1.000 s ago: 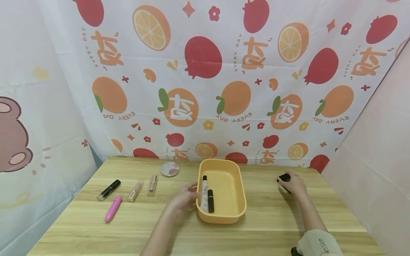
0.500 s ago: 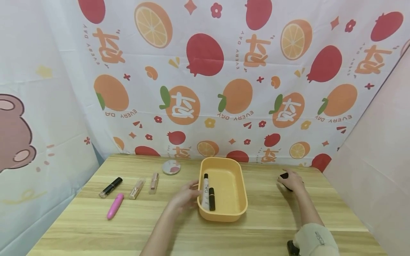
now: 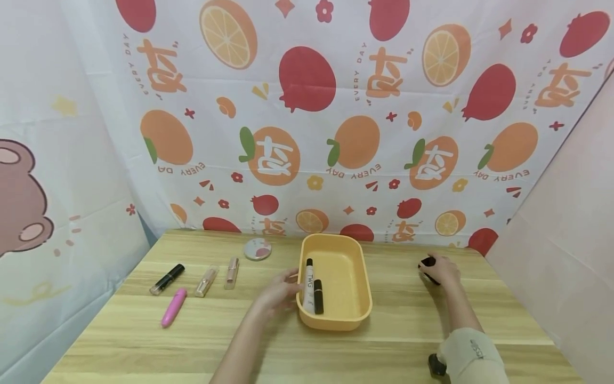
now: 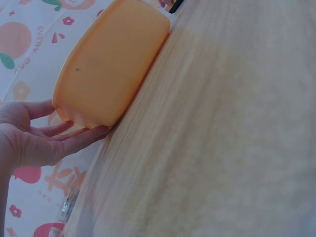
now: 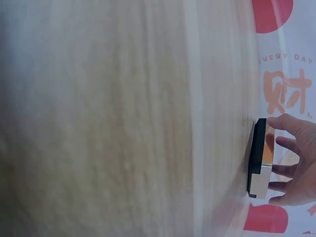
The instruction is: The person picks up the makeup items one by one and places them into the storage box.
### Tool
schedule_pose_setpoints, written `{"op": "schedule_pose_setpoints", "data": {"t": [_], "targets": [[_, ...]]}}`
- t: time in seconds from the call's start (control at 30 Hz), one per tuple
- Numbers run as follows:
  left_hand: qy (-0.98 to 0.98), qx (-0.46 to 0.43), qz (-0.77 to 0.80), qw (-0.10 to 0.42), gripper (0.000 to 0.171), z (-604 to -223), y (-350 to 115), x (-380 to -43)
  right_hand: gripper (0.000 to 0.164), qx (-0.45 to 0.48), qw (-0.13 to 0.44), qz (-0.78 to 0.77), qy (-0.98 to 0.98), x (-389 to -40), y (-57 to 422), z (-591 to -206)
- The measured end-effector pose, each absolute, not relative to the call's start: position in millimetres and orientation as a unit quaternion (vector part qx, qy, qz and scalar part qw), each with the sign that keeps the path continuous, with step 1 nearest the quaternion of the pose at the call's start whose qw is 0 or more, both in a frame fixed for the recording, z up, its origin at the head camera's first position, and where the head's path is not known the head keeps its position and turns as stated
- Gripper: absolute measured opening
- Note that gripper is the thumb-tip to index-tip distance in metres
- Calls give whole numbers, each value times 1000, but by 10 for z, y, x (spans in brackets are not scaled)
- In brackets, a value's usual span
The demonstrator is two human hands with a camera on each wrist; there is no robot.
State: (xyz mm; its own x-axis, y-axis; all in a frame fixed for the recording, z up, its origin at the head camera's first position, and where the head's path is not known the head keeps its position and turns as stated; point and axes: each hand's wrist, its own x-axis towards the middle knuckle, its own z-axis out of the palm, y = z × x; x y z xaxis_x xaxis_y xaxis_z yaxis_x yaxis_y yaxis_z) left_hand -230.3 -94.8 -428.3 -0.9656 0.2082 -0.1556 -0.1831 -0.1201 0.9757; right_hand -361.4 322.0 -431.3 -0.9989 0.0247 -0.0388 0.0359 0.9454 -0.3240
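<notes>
A yellow rectangular tub (image 3: 362,288) stands mid-table, holding a white tube marked TWG (image 3: 309,290) and a slim black tube (image 3: 318,296) along its left side. My left hand (image 3: 275,296) rests against the tub's left wall; in the left wrist view its thumb is at the rim and the other fingers lie lower on the wall. At the back right, my right hand (image 3: 443,269) grips a flat black case (image 3: 428,263). The right wrist view shows the case's shiny gold face (image 5: 268,148), with thumb and fingers spread along it, close over the tabletop.
On the left lie a black tube with a clear end (image 3: 167,279), a pink tube (image 3: 174,308), a clear lipstick tube (image 3: 207,281) and a pinkish one (image 3: 232,273). A round mirror-like disc (image 3: 257,249) lies near the printed backdrop (image 3: 307,138).
The head view has shifted slightly. My right hand keeps hold of the case in nearly the same spot, its forearm slightly turned. My left hand stays on the tub.
</notes>
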Motion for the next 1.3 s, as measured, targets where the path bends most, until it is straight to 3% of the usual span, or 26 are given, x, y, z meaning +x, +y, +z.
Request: {"op": "schedule_pose_setpoints", "data": {"t": [1.3], "targets": [[651,10,748,134,58,-4281,-947,-2303,59,34,33,-240,970,-3693,3285,-4385]]}}
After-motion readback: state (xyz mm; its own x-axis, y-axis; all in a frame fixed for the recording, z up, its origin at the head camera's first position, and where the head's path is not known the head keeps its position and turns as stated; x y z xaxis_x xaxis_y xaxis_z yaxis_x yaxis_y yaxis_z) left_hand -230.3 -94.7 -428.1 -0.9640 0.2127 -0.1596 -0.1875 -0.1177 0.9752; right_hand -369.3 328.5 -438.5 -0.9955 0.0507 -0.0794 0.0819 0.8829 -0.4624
